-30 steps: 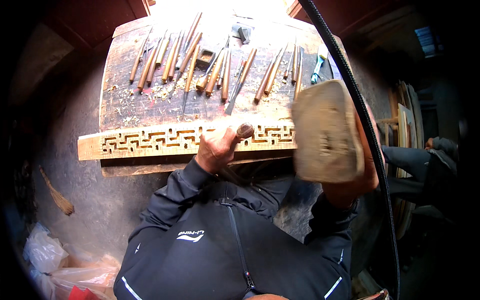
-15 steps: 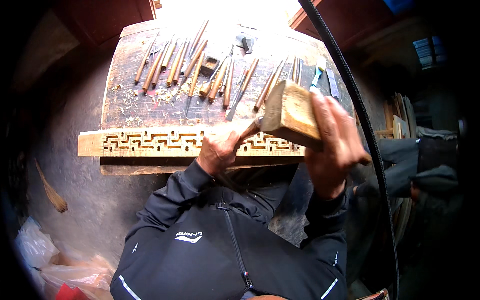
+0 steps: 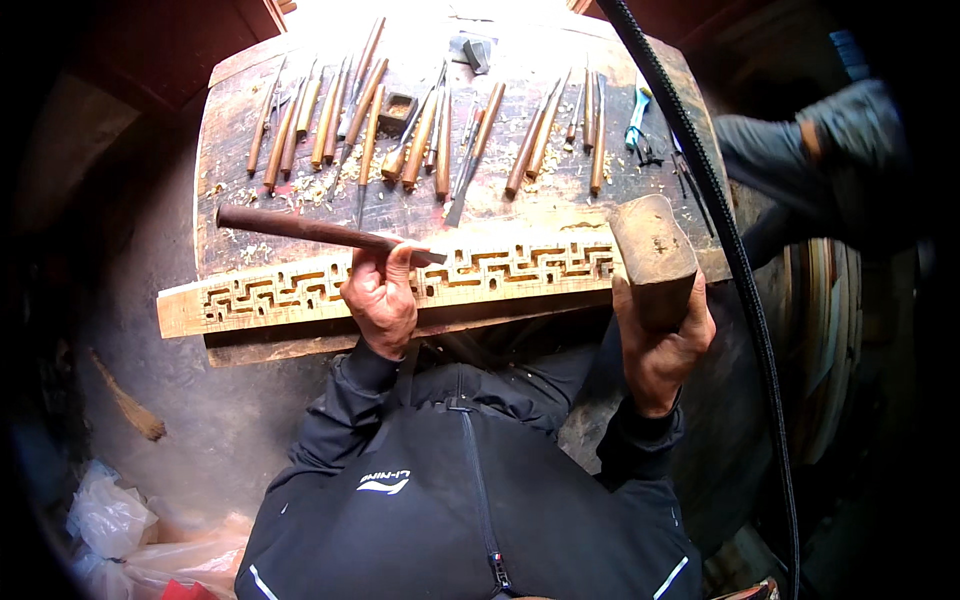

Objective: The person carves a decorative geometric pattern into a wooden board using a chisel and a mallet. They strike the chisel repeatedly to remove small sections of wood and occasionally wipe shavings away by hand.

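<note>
My left hand is closed round a chisel. Its dark wooden handle points left and its short metal blade points right, over the board. A long pale board, carved with a pierced geometric fret, lies along the bench's near edge. My right hand grips a blocky wooden mallet near the board's right end; the mallet's handle is hidden by its head and my fingers.
Several wooden-handled chisels lie spread across the worn bench among shavings. A small dark box and a blue-handled brush are there too. A black cable hangs at right, with a person's leg beyond.
My left hand has moved left, and the chisel has swung so its handle points left. The mallet has moved right and its head has turned. The person at right has shifted farther along the bench.
</note>
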